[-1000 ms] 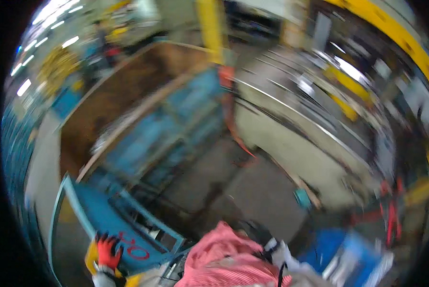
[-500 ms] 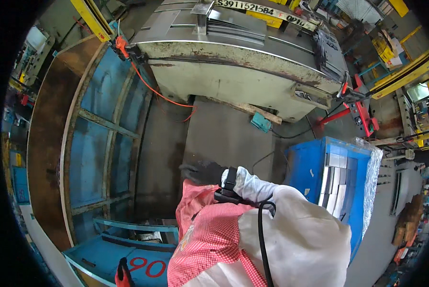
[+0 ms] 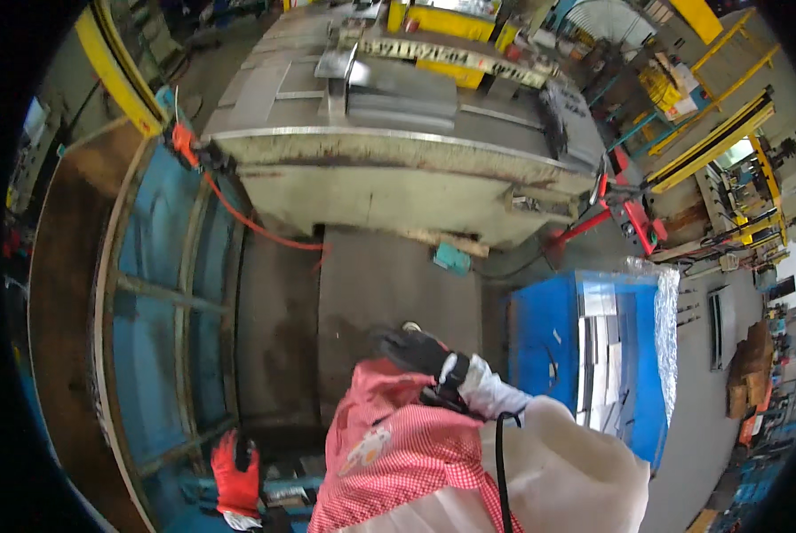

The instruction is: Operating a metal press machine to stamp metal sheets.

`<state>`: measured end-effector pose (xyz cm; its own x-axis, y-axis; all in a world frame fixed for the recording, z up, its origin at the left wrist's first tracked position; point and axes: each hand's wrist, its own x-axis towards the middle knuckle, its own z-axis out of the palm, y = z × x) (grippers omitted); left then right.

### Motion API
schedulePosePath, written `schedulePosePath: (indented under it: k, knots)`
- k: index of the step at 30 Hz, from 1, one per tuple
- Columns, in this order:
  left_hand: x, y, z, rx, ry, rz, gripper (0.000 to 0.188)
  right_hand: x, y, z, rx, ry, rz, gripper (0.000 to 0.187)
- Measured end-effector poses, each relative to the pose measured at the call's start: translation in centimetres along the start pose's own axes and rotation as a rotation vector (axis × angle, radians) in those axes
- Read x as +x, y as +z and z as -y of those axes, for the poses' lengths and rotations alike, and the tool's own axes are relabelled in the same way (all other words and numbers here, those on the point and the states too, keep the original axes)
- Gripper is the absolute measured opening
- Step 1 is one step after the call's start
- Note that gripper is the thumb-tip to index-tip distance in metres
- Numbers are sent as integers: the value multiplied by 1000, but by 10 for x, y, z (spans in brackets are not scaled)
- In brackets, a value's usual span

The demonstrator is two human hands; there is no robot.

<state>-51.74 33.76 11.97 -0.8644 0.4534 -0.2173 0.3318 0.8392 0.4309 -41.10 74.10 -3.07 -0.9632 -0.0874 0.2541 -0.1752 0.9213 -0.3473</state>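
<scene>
My left hand (image 3: pixel 236 473), in a red glove with dark patches, is raised at the lower left beside the blue rack. Its fingers point up with the thumb apart, and nothing shows in it. My right hand (image 3: pixel 416 353), in a dark glove, is held across the front of my red checked apron (image 3: pixel 389 440). Its fingers stretch toward the left, their tips blurred, and I see nothing held. A small pale round thing (image 3: pixel 411 327) shows just beyond its knuckles; I cannot make out its kind. A dark band circles the right wrist.
Ahead stands a pale green machine bed (image 3: pixel 371 200) with stacked metal sheets (image 3: pixel 398 107). A blue bin (image 3: pixel 545 329) holding metal pieces is at the right. A tall blue rack (image 3: pixel 154 329) lines the left. A teal foot pedal (image 3: pixel 452 258) and orange cable (image 3: pixel 269 234) lie ahead.
My left hand has come up further into view at the lower left. My right hand has shifted slightly right and down. The view has turned, bringing the machine lower.
</scene>
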Motion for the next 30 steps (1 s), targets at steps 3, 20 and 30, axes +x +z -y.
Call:
schedulePosePath:
  k: [3, 20, 30]
  knots:
    - [35, 24, -28, -15, 35, 29, 52, 13, -15, -15, 312, 156, -22, 29]
    - [182, 32, -250, 183, 90, -166, 50, 106, -81, -189, 302, -69, 242, 30]
    - [199, 51, -285, 227, 8, -147, 47, 148, -125, -247, 761, 55, 445, 34]
